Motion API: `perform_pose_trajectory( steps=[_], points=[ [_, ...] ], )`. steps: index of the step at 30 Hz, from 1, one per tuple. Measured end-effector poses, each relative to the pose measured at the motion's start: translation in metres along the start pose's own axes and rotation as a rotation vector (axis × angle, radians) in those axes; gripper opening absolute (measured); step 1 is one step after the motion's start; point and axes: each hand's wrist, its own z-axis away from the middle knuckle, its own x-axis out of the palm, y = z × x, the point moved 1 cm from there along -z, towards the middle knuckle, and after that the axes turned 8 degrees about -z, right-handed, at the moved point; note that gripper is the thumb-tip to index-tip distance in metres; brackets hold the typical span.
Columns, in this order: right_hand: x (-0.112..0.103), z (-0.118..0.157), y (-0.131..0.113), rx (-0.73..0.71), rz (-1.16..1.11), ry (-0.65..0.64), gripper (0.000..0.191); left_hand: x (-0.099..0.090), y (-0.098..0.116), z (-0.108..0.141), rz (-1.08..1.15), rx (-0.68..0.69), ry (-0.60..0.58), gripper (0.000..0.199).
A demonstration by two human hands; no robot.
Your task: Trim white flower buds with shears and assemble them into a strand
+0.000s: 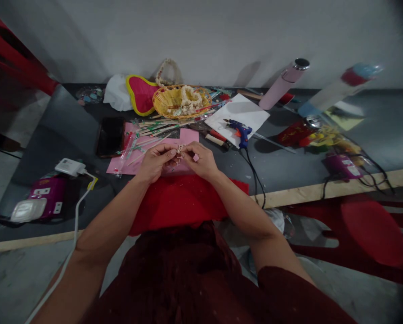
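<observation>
My left hand [158, 162] and my right hand [200, 159] meet above the near edge of the pink paper [144, 155]. Between their fingertips both pinch a small cream-coloured beaded piece [180, 149], partly covered by the fingers. Below the hands lies a red cloth [184, 202]. Beyond them, a yellow wicker basket [159, 104] holds a cream beaded strand [190, 101]. Thin sticks with green bits [156, 128] are scattered between basket and hands. Pliers with red handles [217, 137] rest just past my right hand.
A blue glue gun [240, 130] lies on white paper [255, 114], its cable hanging over the front edge. A pink flask [282, 85] and a red can [297, 130] stand at right. At left are a phone [110, 136], a white charger [69, 167] and a purple power strip [46, 198].
</observation>
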Motion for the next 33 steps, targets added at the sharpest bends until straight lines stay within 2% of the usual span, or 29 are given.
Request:
perform_pose_trajectory(
  steps=[6, 15, 22, 33],
  points=[
    [-0.0009, 0.0000, 0.0000, -0.023, -0.032, -0.002, 0.011, 0.0006, 0.0005, -0.0012, 0.056, -0.023, 0.001, 0.030],
    [-0.0041, -0.0002, 0.0001, 0.040, -0.142, -0.020, 0.020, -0.0008, 0.0004, -0.0019, 0.068, 0.034, -0.040, 0.025],
    [-0.0042, -0.0021, -0.0038, 0.028, -0.094, -0.050, 0.018, -0.0005, 0.0005, -0.0007, 0.017, 0.051, -0.066, 0.023],
    [-0.0019, -0.0016, -0.0011, -0.040, -0.071, -0.037, 0.015, -0.0006, 0.0002, -0.0013, -0.024, 0.074, -0.044, 0.025]
  ],
)
